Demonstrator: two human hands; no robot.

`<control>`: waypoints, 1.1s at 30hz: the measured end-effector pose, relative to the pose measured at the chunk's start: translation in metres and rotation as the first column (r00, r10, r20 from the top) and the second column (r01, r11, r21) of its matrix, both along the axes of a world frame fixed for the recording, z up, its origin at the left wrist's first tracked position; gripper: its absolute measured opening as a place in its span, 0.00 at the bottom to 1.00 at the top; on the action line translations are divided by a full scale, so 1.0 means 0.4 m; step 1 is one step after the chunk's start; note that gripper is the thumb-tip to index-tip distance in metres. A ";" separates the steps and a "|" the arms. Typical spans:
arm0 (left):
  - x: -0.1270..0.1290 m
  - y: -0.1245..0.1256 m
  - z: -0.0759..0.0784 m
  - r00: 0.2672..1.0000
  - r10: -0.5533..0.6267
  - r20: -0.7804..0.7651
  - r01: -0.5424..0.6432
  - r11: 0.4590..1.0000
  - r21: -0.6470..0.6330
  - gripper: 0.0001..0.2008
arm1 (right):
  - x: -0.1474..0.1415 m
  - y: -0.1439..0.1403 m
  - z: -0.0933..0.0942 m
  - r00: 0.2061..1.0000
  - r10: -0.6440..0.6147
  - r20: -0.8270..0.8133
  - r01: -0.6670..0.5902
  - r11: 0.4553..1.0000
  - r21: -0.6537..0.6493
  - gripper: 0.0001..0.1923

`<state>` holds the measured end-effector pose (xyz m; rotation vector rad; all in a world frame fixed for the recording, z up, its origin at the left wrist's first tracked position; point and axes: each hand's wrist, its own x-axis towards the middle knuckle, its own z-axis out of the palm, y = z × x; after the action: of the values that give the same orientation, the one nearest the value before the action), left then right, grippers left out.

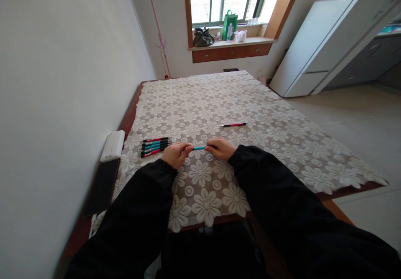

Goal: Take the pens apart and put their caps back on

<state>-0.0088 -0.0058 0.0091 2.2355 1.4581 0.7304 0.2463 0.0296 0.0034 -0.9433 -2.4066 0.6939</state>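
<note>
- Left hand and right hand both closed on one teal pen, one hand at each end.
- Pen is held just above the table, near its front edge, centred in front of the person.
- Long axis runs left-right, roughly level; only the short teal middle shows between the hands, both ends hidden in the fingers.
- Can't tell which end is tip and which is cap.
- Both hands equally close to it: each pinches it, so neither is nearer.
- Pen bundle: four or five red and teal pens lying side by side, just left of the left hand, not touching it. Axes also left-right, slightly tilted.
- Lone red pen lies farther back on the lace cloth, beyond the right hand, well apart from both hands.
- White box sits at the left table edge against the wall.
</note>
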 end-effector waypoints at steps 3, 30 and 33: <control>-0.002 -0.001 -0.001 0.999 0.030 0.034 -0.032 0.998 0.053 0.18 | 0.002 0.003 -0.001 1.000 -0.028 0.003 0.028 0.999 -0.035 0.22; -0.005 0.002 0.000 0.999 -0.018 -0.038 0.018 1.000 0.006 0.20 | 0.003 0.005 -0.002 1.000 0.000 -0.002 0.000 1.000 -0.027 0.19; -0.006 0.003 0.000 0.996 -0.024 -0.081 0.019 0.998 -0.056 0.27 | 0.004 0.006 -0.004 1.000 0.010 -0.005 -0.010 1.000 -0.017 0.19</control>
<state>-0.0111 -0.0045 0.0091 2.2600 1.4709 0.5914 0.2477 0.0319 0.0019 -0.9360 -2.4064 0.7205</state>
